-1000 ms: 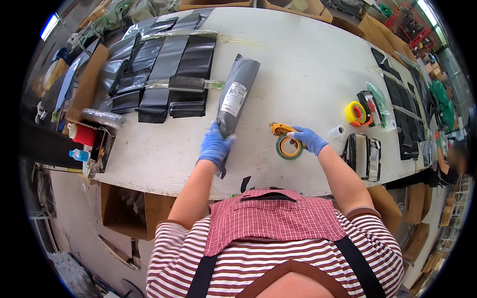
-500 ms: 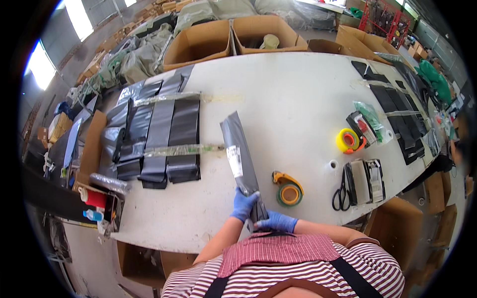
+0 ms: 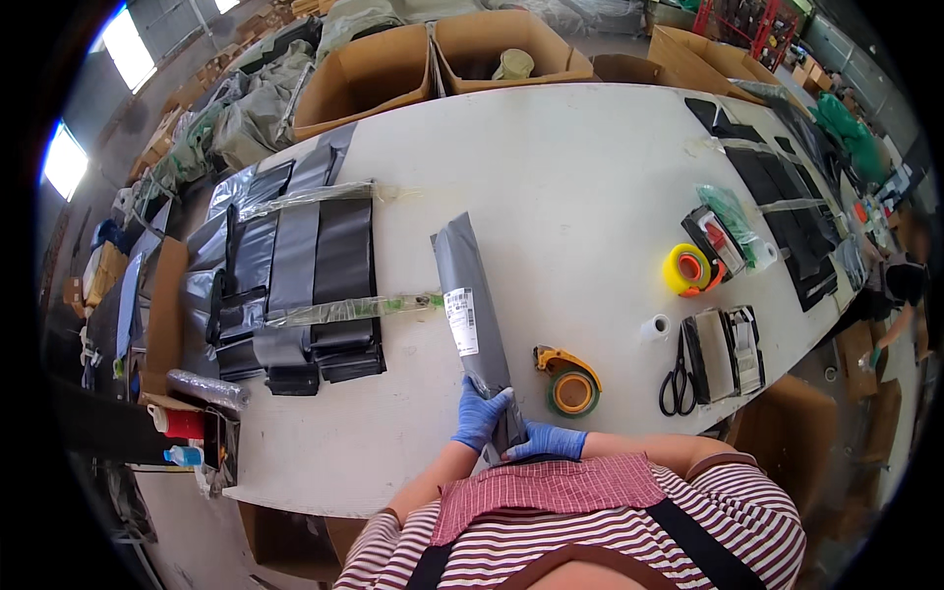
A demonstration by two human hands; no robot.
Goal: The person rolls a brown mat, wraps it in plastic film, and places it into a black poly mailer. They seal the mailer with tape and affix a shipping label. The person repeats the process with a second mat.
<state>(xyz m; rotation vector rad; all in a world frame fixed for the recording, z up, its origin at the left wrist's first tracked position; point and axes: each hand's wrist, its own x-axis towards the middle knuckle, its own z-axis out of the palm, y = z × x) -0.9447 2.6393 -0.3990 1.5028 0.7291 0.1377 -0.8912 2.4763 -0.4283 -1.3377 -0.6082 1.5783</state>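
Open surface (image 3: 590, 167) lay ahead; tape dispenser (image 3: 570, 383) crowded the right, stacked black bags (image 3: 295, 285) blocked the left.

Orange tape dispenser (image 3: 567, 383) set on white table (image 3: 590, 167). Black scissors (image 3: 678, 377) laid near small white roll (image 3: 656, 326). Yellow tape roll (image 3: 686, 269) placed further right. Stacked grey and black bags (image 3: 295, 275) spread at left. Open cardboard boxes (image 3: 433, 64) ranged beyond table's far edge.
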